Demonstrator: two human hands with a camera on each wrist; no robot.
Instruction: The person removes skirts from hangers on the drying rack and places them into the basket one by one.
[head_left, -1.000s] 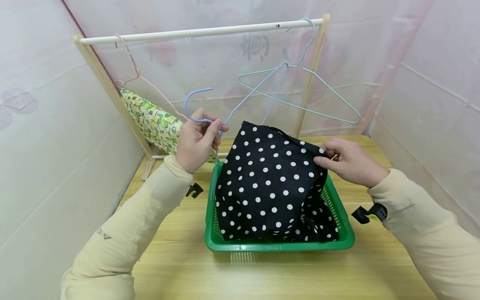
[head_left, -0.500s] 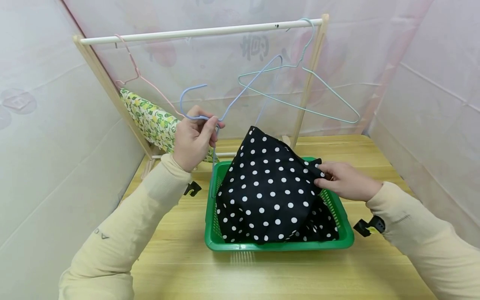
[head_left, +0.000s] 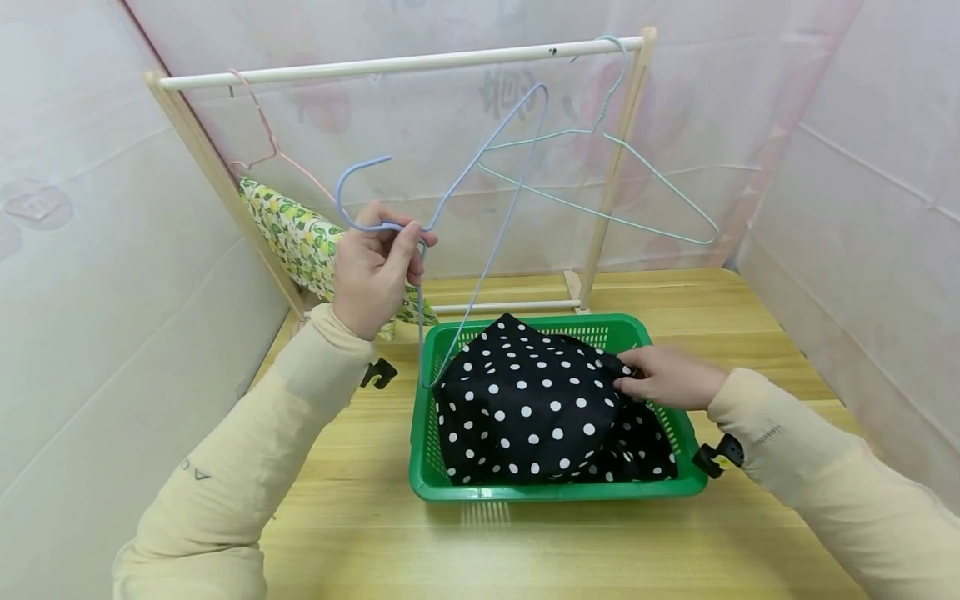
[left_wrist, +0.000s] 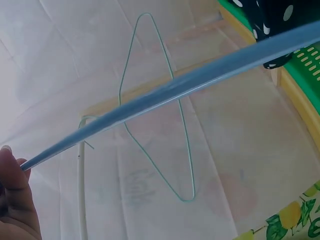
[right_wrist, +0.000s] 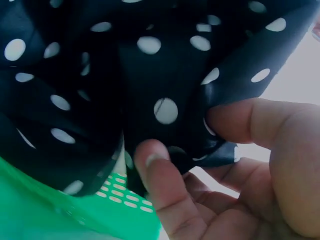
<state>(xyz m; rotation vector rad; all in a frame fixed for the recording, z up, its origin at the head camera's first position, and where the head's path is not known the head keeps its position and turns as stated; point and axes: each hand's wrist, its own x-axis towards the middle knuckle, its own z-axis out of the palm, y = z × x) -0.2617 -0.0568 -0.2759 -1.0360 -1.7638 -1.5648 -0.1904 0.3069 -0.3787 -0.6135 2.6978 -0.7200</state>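
1. Black white-dotted fabric [head_left: 534,400] lies rumpled in a green perforated plastic basket [head_left: 555,493]; right hand [head_left: 670,377] pinches its edge.
2. Left hand [head_left: 375,271] pinches a slim blue hanger [left_wrist: 170,90].
3. Wood-grain tabletop [head_left: 341,504]; pale printed sheeting [head_left: 375,121] behind.

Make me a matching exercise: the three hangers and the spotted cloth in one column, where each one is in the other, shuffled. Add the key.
Things
1. Blue hanger
2. Pink hanger
3. Mint-green hanger
4. Polka-dot cloth

Places
A. In the green basket, pinched by the right hand
B. Hooked on the white rail, near its right end in the head view
C. Hooked on the same rail, near its left end in the head view
D. Held up by the left hand

Right pairs: 1-D, 2-C, 3-B, 4-A
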